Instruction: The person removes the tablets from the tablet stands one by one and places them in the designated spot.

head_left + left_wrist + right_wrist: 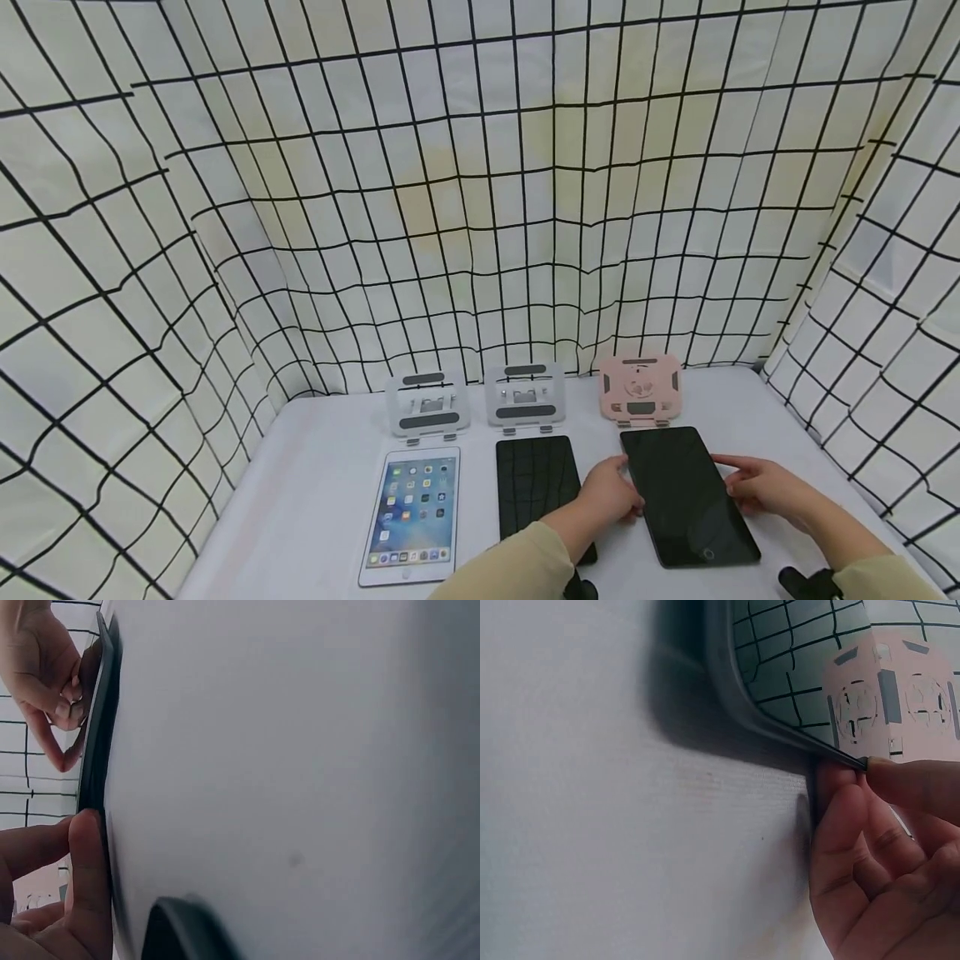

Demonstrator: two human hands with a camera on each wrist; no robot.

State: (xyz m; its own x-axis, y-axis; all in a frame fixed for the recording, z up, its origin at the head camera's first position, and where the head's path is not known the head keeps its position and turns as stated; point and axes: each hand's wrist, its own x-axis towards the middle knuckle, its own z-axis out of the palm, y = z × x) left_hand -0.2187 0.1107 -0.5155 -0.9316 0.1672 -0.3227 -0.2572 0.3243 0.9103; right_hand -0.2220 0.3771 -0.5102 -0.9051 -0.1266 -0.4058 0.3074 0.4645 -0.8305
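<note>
A black tablet [686,500] with its screen dark lies face up at the right, in front of a pink foldable stand [640,390]. My left hand [609,493] pinches its left edge between finger and thumb. At the opposite edge my right hand [768,493] grips the tablet, the thumb on top and fingers beneath in the right wrist view. There, the near corner of the tablet [742,705] stands slightly off the cloth and casts a shadow. The glossy screen mirrors the pink stand and grid wall.
Left of my left hand lies a second black tablet [534,479], partly behind my forearm. Farther left, a white tablet [412,517] shows a lit home screen. Two grey-white stands, a left one [427,406] and a middle one [525,395], stand along the back before the grid-patterned curtain [480,208].
</note>
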